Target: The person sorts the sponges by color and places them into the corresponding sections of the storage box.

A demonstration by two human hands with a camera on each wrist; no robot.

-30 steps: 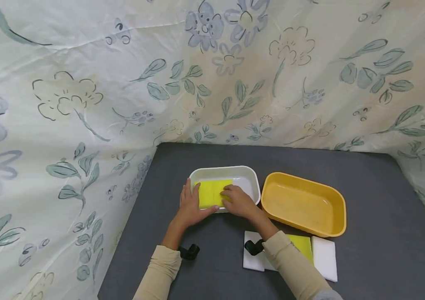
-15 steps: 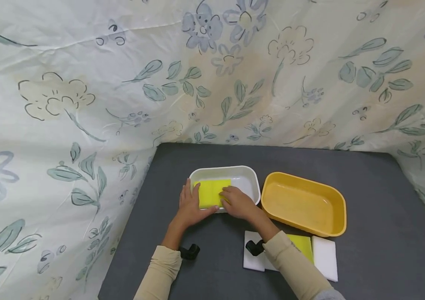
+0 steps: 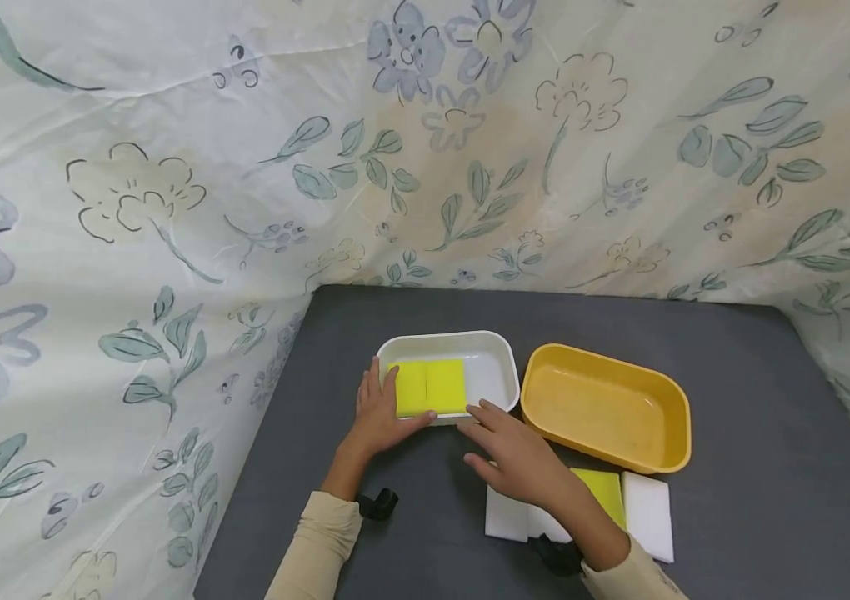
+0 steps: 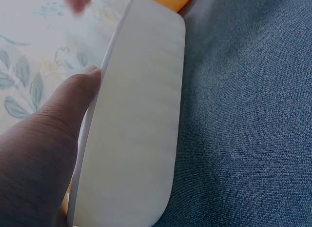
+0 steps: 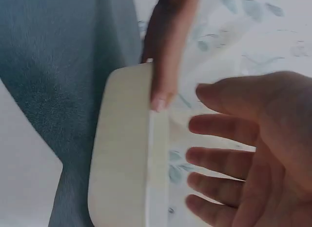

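Observation:
Two flat yellow sponge-like pads (image 3: 411, 389) lie side by side in the left part of a white tray (image 3: 494, 377). At that tray's near left corner is my left hand (image 3: 382, 421), fingers straight along the left side and thumb touching the near rim. The left wrist view shows this thumb (image 4: 73, 97) against the rim. My right hand (image 3: 518, 454) holds nothing; its fingers are spread, just in front of the tray's near right corner. Seen in the right wrist view, its fingertips are apart from the tray wall (image 5: 122, 149).
An orange-yellow tray (image 3: 605, 400) stands right of the white one. In front of it lie several pads: white ones (image 3: 506, 512) at the left, a yellow pad (image 3: 605, 492) and another white pad (image 3: 648, 517). Floral cloth (image 3: 455, 167) hangs behind the dark grey tabletop (image 3: 755, 400).
My right hand has let go of the right-hand yellow pad and drawn back toward the near right, out of the white tray. The left hand stays in place.

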